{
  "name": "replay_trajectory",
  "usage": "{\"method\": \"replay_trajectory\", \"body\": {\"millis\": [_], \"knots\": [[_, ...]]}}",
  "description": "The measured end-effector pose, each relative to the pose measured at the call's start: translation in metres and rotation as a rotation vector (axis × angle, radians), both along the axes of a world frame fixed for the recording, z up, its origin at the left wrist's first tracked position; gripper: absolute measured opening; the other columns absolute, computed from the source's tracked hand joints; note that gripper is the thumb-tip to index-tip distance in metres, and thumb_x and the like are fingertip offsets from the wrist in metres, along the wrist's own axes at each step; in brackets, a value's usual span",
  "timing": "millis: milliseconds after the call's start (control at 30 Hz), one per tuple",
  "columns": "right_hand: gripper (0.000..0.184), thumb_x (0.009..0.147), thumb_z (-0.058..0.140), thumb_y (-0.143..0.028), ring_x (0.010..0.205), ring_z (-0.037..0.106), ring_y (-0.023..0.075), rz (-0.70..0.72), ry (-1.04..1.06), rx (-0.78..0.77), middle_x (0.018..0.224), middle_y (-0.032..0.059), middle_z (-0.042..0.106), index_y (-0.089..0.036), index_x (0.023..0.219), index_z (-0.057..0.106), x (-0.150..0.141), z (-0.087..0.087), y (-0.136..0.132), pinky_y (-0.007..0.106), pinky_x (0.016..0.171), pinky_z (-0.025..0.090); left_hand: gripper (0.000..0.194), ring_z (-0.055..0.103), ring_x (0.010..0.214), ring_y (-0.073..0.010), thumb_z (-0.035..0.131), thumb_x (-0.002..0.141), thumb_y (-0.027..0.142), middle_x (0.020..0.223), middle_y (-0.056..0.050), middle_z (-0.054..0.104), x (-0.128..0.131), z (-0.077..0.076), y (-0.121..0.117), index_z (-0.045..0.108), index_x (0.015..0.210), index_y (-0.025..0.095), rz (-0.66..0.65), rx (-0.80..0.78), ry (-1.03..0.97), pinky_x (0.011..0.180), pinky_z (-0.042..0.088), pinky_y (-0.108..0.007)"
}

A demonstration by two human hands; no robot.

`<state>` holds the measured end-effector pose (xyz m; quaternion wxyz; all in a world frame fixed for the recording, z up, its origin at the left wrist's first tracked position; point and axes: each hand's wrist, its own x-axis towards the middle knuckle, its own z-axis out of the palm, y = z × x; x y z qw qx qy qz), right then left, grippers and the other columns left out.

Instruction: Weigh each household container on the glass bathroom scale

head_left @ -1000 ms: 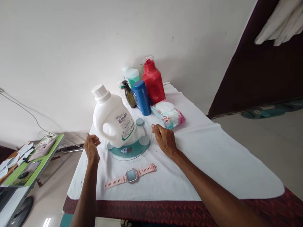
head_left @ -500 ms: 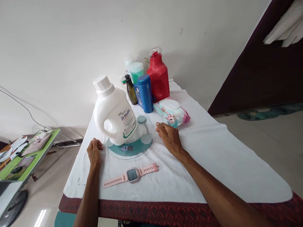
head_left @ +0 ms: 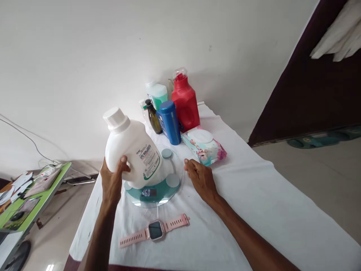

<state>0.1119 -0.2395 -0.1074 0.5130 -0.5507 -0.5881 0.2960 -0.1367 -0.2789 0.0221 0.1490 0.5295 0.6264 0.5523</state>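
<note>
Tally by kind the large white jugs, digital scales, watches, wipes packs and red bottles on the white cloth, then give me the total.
Large white jug: 1
Digital scale: 1
Watch: 1
Wipes pack: 1
Red bottle: 1
Total: 5

A plain pale wall [head_left: 84, 56] fills the background, with a few small specks. At right, a dark maroon panel [head_left: 316, 101] slants down to a light, shiny floor [head_left: 296, 165]; white fabric [head_left: 338, 34] hangs at its top. A white-covered counter [head_left: 254, 222] stands before the wall. Farther left, a green-topped desk [head_left: 52, 185] holds papers [head_left: 21, 180].
</note>
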Motion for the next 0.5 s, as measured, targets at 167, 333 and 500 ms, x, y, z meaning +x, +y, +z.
{"method": "replay_trajectory", "body": {"millis": [167,333,500], "knots": [[0.058,0.104,0.034,-0.068,0.049,0.048,0.0163,0.027,0.037,-0.009,0.056,-0.0005,0.053,-0.025,0.067,0.047,0.003,0.0,0.0,0.029,0.054,0.038,0.045,0.04,0.044,-0.0126,0.087,0.068,0.048,0.047,0.004,0.045,0.009,-0.007,0.03,0.053,0.058,0.022,0.173,0.115,-0.318,0.046,0.034,-0.03],[0.052,0.105,0.039,-0.063,0.051,0.047,0.0152,0.045,0.072,-0.046,0.06,-0.0011,0.055,-0.026,0.069,0.038,0.006,-0.004,0.001,0.028,0.053,0.041,0.045,0.037,0.045,-0.0101,0.09,0.063,0.046,0.046,0.007,0.039,-0.015,0.039,0.083,0.053,0.058,0.021,0.181,0.207,-0.414,0.045,0.033,-0.027],[0.049,0.105,0.043,-0.06,0.051,0.05,0.016,0.055,0.067,-0.078,0.058,-0.002,0.054,-0.026,0.069,0.042,0.008,-0.009,0.005,0.026,0.053,0.044,0.05,0.036,0.043,-0.0095,0.09,0.056,0.052,0.047,0.007,0.04,-0.055,0.059,0.18,0.051,0.06,0.021,0.269,0.312,-0.376,0.043,0.034,-0.027]]}}
